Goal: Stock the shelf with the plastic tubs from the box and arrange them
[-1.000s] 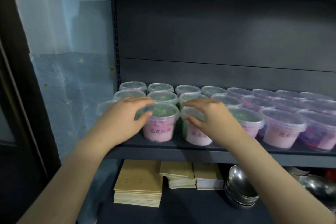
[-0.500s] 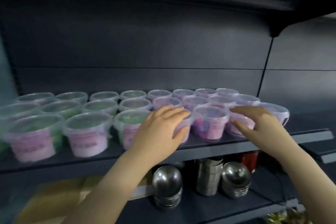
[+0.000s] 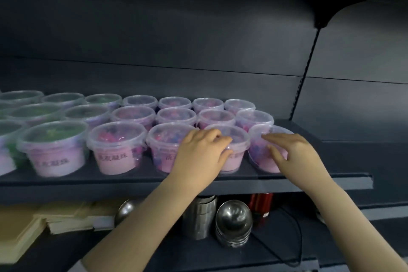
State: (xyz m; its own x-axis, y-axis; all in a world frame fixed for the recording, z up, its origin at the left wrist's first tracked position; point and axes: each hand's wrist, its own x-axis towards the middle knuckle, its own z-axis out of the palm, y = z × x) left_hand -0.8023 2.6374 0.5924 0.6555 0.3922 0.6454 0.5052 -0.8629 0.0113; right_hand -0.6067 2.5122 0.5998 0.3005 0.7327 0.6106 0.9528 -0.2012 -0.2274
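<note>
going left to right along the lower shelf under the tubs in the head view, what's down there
tan paper stacks → lone steel bowl → stack of steel cups → stack of steel bowls → red can

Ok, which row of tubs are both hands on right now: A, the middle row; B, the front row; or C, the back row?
B: the left hand grips a front tub and the right hand touches the end tub beside it, both at the shelf edge.
</note>
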